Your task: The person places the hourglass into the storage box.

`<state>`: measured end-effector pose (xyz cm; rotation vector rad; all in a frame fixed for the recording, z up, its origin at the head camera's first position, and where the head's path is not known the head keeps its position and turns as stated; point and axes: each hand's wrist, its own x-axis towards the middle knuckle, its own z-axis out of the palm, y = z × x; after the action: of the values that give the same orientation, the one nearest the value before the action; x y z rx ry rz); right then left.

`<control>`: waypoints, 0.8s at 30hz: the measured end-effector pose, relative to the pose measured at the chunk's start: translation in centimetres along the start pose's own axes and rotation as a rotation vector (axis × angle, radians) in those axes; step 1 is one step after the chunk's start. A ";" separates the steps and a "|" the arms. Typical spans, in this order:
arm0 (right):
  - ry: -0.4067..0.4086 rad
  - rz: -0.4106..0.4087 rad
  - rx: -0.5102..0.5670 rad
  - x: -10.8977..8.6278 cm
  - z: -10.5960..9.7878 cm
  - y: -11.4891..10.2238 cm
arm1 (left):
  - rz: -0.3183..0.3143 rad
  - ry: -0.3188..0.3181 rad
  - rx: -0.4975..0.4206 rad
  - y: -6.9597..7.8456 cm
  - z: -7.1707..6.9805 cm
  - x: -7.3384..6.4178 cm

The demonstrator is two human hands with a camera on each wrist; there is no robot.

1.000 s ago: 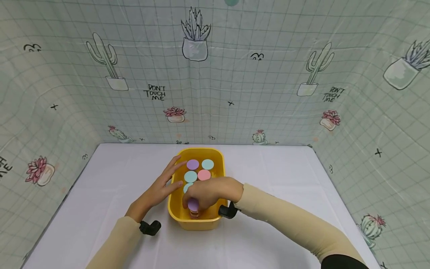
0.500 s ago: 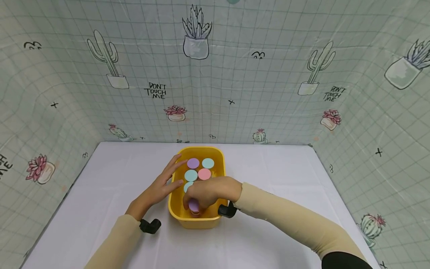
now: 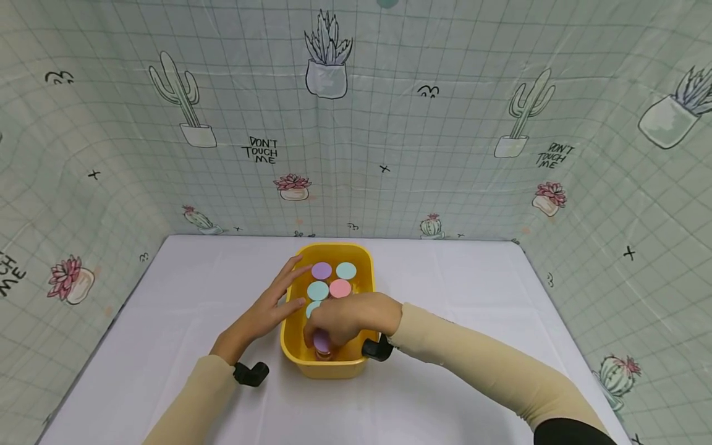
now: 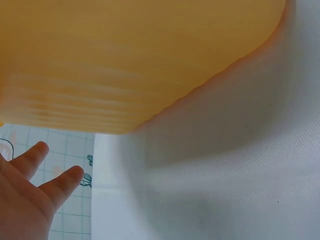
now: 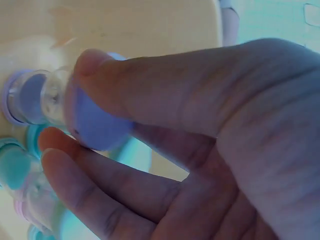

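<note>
In the head view my right hand (image 3: pixel 353 318) reaches into a yellow plastic bin (image 3: pixel 334 369). It pinches a purple-capped sand timer (image 3: pixel 322 340) near the bin's front end. The right wrist view shows thumb and fingertips at the timer's purple cap (image 5: pixel 100 120), with its clear waist and purple sand beyond. Straight, spread fingers of my left hand (image 3: pixel 269 309) lie at the bin's left rim. Farther back in the bin stand another purple timer (image 3: pixel 321 271), mint timers (image 3: pixel 318 290) and a pink timer (image 3: pixel 340 288). My right hand partly covers a mint one.
The bin stands on a white-covered table (image 3: pixel 456 290). Behind and at both sides hangs a gridded cloth (image 3: pixel 378 136) printed with cacti. Each wrist carries a black camera mount (image 3: pixel 251 374).
</note>
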<state>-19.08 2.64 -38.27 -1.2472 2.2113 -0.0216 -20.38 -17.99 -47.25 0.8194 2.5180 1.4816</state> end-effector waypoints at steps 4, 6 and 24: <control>0.035 0.008 0.095 -0.9 -0.8 0.2 | 0.000 -0.003 0.005 0.0 0.0 0.1; 0.063 -0.003 0.137 -1.5 -1.1 0.5 | 0.003 -0.006 -0.001 0.0 0.0 0.1; 0.796 -0.042 0.232 -8.3 1.0 6.0 | -0.080 -0.071 0.321 1.0 -2.1 -0.1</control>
<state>-20.05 12.81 -36.82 -1.2842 2.7148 -0.9052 -20.60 -19.30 -45.31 0.7839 2.7372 1.0200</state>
